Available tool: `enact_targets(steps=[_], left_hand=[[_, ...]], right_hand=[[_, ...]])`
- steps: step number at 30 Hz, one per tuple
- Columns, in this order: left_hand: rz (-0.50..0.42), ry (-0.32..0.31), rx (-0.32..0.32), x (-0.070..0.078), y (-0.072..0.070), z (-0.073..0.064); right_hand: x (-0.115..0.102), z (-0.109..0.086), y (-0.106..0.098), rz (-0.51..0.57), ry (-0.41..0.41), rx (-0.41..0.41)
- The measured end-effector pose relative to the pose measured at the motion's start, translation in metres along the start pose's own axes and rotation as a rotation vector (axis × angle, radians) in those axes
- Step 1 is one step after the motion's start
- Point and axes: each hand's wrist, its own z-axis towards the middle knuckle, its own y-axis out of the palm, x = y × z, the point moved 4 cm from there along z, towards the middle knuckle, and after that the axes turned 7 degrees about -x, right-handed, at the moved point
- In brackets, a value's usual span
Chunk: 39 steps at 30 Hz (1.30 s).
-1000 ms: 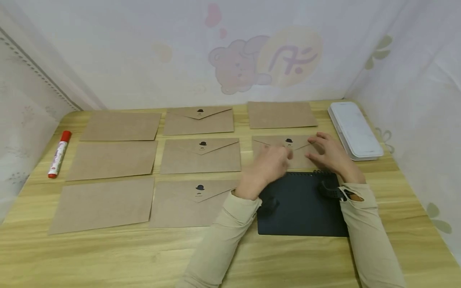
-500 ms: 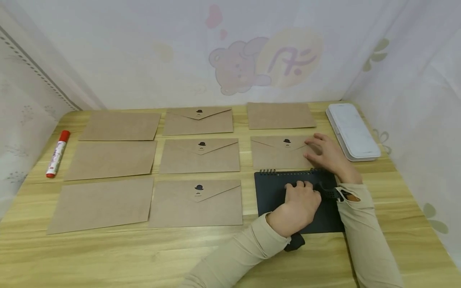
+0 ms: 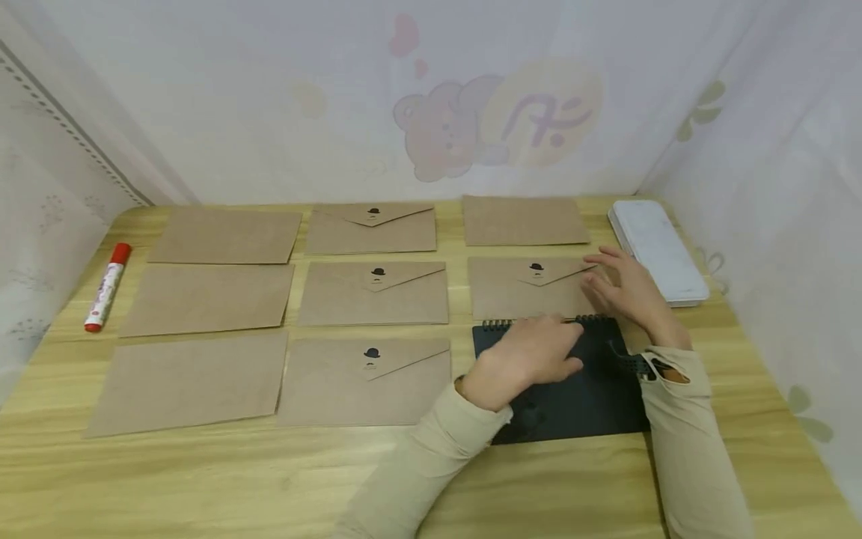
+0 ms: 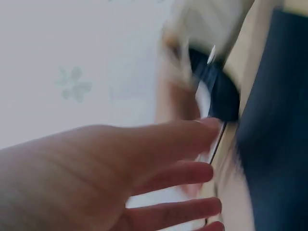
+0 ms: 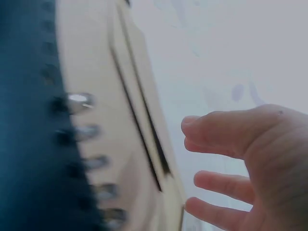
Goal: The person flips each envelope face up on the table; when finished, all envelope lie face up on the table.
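Brown kraft-paper envelope [image 3: 501, 292], hat-printed, lies flat just beyond the black wire-bound notebook [image 3: 586, 400]. Expect light, easily creased paper; pinch its side edge. Your left grip [image 3: 528, 355], fingers parted, hangs empty over the notebook; your right grip [image 3: 629, 293], relaxed, holds nothing.

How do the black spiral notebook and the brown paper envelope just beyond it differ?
The black spiral notebook has coils along its far edge; the brown paper envelope has a pointed flap. The notebook is black, the envelope brown with a hat print. Both are rectangular and lie on the table.
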Motion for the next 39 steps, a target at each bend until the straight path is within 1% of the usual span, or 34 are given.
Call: enact_targets(steps=[2, 4, 7, 9, 11, 12, 14, 17, 19, 21, 24, 27, 30, 33, 35, 39], left_hand=[[-0.063, 0.002, 0.017, -0.023, -0.013, 0.0], [-0.152, 0.0, 0.016, -0.051, -0.026, 0.006], [-0.329, 0.019, 0.052, -0.1, -0.044, 0.022], [-0.403, 0.032, 0.094, -0.13, -0.052, 0.033], [-0.385, 0.042, 0.139, -0.155, -0.056, 0.044], [-0.352, 0.034, 0.148, -0.165, -0.058, 0.048], [-0.299, 0.004, 0.148, -0.178, -0.059, 0.054], [-0.216, -0.04, 0.109, -0.189, -0.058, 0.059], [-0.177, -0.062, 0.092, -0.193, -0.059, 0.061], [-0.134, -0.064, 0.094, -0.195, -0.059, 0.064], [-0.11, -0.092, 0.092, -0.195, -0.062, 0.064], [-0.091, -0.132, 0.102, -0.193, -0.063, 0.062], [-0.049, -0.161, 0.119, -0.192, -0.064, 0.06], [-0.039, -0.161, 0.138, -0.194, -0.066, 0.061], [-0.048, -0.145, 0.153, -0.194, -0.066, 0.062], [-0.066, -0.141, 0.184, -0.196, -0.067, 0.062]], right_hand=[[0.0, -0.001, -0.007, 0.0, -0.006, 0.007], [0.002, 0.003, -0.015, -0.018, -0.025, 0.009], [0.003, 0.018, -0.023, -0.074, -0.072, -0.012], [0.003, 0.031, -0.025, -0.106, -0.084, -0.044], [0.002, 0.045, -0.027, -0.13, -0.067, -0.087], [0.002, 0.051, -0.027, -0.141, -0.054, -0.106], [0.004, 0.063, -0.026, -0.159, -0.022, -0.144], [0.008, 0.076, -0.022, -0.202, -0.006, -0.202], [0.009, 0.083, -0.019, -0.214, -0.019, -0.224], [0.009, 0.087, -0.016, -0.233, -0.042, -0.235], [0.008, 0.089, -0.015, -0.263, -0.05, -0.217], [0.009, 0.088, -0.015, -0.3, -0.037, -0.19], [0.011, 0.087, -0.017, -0.295, -0.038, -0.159], [0.013, 0.086, -0.02, -0.259, -0.039, -0.149], [0.015, 0.085, -0.022, -0.257, -0.033, -0.133], [0.016, 0.085, -0.025, -0.254, -0.019, -0.062]])
